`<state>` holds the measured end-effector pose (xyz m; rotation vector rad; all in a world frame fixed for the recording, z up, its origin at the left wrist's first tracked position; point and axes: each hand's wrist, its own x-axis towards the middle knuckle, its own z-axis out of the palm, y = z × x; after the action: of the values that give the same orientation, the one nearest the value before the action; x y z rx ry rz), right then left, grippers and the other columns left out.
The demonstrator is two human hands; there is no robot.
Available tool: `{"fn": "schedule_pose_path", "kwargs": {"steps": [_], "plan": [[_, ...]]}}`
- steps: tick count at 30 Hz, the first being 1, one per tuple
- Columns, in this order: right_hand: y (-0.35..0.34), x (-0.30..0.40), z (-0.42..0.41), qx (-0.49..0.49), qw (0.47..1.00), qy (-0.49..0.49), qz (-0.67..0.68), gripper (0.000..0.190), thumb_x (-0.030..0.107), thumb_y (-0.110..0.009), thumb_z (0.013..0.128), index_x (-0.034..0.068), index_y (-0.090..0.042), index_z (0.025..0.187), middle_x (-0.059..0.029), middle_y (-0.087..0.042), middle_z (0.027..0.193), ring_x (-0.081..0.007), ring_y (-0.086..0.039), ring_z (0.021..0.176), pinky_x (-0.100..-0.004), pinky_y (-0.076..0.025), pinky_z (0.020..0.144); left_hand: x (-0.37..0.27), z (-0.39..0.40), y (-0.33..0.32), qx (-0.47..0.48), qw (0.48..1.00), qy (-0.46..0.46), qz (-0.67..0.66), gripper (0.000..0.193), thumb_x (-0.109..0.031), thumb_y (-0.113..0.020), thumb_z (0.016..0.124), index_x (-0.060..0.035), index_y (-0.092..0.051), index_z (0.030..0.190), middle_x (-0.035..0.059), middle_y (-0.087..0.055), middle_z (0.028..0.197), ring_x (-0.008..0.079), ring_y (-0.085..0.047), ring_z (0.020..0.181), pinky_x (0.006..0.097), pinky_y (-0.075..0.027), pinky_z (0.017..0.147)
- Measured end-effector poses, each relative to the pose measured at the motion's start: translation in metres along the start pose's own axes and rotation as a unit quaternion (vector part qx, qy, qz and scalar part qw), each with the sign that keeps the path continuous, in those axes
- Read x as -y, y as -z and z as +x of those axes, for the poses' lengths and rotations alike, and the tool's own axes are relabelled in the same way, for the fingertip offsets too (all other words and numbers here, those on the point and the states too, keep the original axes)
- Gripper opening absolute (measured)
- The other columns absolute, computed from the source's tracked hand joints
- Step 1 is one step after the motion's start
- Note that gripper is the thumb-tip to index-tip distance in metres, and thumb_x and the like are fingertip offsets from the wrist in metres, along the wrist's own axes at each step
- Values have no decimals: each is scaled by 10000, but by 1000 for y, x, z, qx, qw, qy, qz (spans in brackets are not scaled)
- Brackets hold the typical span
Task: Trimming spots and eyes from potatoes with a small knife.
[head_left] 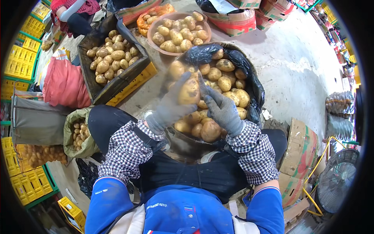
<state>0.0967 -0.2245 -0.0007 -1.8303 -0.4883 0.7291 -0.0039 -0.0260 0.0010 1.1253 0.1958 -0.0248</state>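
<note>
My left hand (172, 105), in a grey work glove and blurred by motion, is around a large potato (189, 91) with a dark patch on its skin. Opposite it, my right hand (220, 106), also gloved in grey, has its fingers stretched out and its fingertips beside the potato's right edge. I see nothing held in the right hand; whether it touches the potato is unclear. Both hands are over a round container (258, 76) lined with black plastic and filled with potatoes (214, 74). It stands between my bent legs.
Beyond are a pink basin (208, 25) and a dark-lined yellow crate (131, 84), both holding potatoes. A green sack (70, 140) of small potatoes is at my left. Cardboard boxes (301, 149) and a fan (337, 178) stand right. Another person (77, 14) sits at the upper left.
</note>
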Motion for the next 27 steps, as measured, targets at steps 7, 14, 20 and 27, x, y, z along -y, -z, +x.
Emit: {"fn": "schedule_pose_path", "kwargs": {"steps": [7, 14, 20, 27], "plan": [[-10, 1, -4, -32, 973, 173, -148, 488, 308, -629, 1018, 26, -578, 1413, -216, -750, 975, -223, -741, 812, -374, -593, 736, 4, 5, 4, -65, 903, -83, 416, 1022, 4, -793, 794, -172, -241, 1636, 129, -374, 1500, 248, -403, 1409, 354, -413, 1155], [10, 7, 7, 16, 997, 12, 80, 467, 280, -592, 1040, 26, -570, 1432, -79, -762, 1024, -123, -660, 637, -271, -559, 616, 2, 5, 4, -22, 988, 21, -153, 759, -167, -725, 913, -120, -353, 1573, 216, -478, 1462, 378, -512, 1348, 509, -466, 1119], [13, 16, 6, 21, 996, -39, 78, 423, 290, -553, 1072, -3, -625, 1369, -39, -714, 907, -56, -575, 598, -197, -463, 546, -5, 10, 17, 86, 885, 147, -433, 607, -463, -552, 1035, -32, -468, 1454, 220, -631, 1299, 406, -671, 1117, 473, -627, 876], [2, -1, 2, 12, 997, 60, -52, 412, 260, -611, 1033, 38, -621, 1380, -91, -706, 842, -85, -631, 638, -282, -540, 613, 6, 12, 7, -61, 923, 129, -356, 587, -518, -533, 1032, -37, -532, 1369, 197, -684, 1179, 342, -725, 928, 342, -627, 604]]}}
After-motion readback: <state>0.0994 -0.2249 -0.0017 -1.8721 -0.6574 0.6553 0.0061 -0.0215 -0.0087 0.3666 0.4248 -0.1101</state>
